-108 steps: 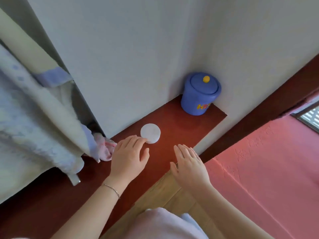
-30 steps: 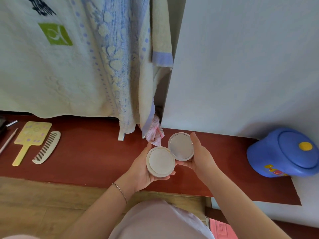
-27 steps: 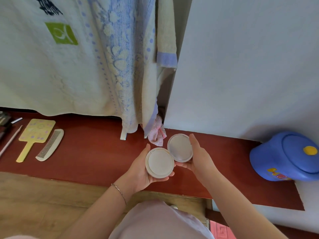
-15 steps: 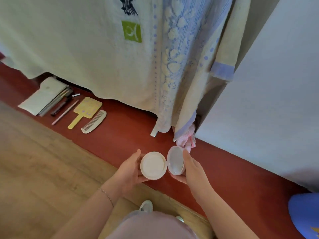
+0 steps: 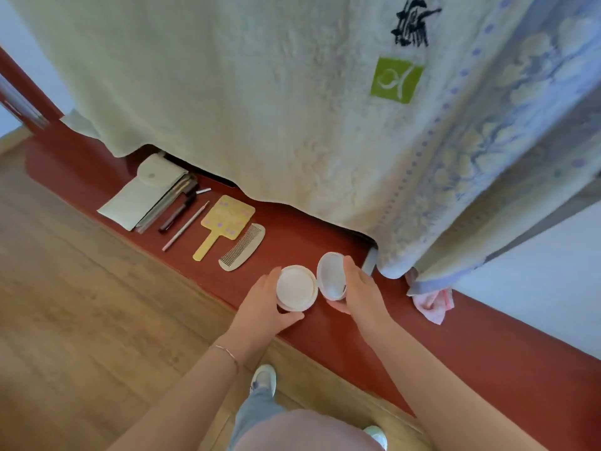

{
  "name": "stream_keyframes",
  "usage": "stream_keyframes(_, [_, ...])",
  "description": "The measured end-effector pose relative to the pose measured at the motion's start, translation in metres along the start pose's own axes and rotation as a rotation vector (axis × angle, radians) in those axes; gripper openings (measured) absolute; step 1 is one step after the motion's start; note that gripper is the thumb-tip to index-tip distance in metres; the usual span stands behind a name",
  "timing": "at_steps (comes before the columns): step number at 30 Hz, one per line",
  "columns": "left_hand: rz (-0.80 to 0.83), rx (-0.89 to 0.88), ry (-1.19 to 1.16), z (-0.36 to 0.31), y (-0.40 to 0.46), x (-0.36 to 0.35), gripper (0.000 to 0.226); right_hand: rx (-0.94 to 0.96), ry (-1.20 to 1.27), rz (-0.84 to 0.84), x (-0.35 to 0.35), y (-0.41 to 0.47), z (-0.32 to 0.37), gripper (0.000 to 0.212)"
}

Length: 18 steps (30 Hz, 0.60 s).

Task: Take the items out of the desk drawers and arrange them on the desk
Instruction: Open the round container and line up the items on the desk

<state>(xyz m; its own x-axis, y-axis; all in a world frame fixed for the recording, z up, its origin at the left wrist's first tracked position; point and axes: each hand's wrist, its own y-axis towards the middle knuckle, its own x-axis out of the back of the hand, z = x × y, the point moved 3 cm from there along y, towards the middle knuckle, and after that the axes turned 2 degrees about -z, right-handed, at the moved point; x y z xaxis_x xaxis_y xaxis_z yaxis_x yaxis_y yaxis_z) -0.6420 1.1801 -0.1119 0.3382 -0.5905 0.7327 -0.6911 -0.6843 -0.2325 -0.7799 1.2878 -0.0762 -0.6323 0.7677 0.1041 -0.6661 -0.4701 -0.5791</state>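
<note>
A: Holding the round white compact (image 5: 296, 287) open over the red counter (image 5: 325, 327), is that right?

B: Yes. The left hand (image 5: 265, 309) cups the base from below and the side, thumb curled under its near rim, fingers wrapped behind it. The right hand (image 5: 359, 292) holds the lid (image 5: 331, 275), which stands tilted up and touches the base at one edge. Fingers lie along the back of the lid, thumb under its lower rim.

A: So each grip is closed on something?

B: Left grip closed on the compact base, right grip closed on its lid. Both forearms reach forward from the bottom of the view, and a thin bracelet (image 5: 227, 351) sits on the left wrist.

A: What lies around them?

B: To the left on the counter, a white comb (image 5: 242, 247) is nearest, just beside a yellow hand mirror (image 5: 224, 222). Further left are a thin pink pencil (image 5: 186, 226), a dark pen (image 5: 177, 213) and a pale pouch (image 5: 144, 192) with a snap button.

A: Anything in the way?

B: A large cream blanket (image 5: 260, 92) with a green patch hangs down over the back of the counter, its hem partly covering the pouch. A pink cloth (image 5: 432, 302) lies on the counter to the right of the hands, under the blanket's blue-patterned corner
</note>
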Motion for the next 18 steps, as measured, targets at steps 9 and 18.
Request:
stream_keyframes(9, [-0.008, -0.266, 0.218, 0.027, 0.052, 0.015, 0.084, -0.073, -0.057, -0.216, -0.029, 0.034, -0.004, 0.03])
stream_keyframes(18, [0.025, -0.357, 0.368, 0.035, 0.057, 0.013, 0.1, -0.1, -0.041, -0.384, -0.038, 0.033, -0.014, 0.034])
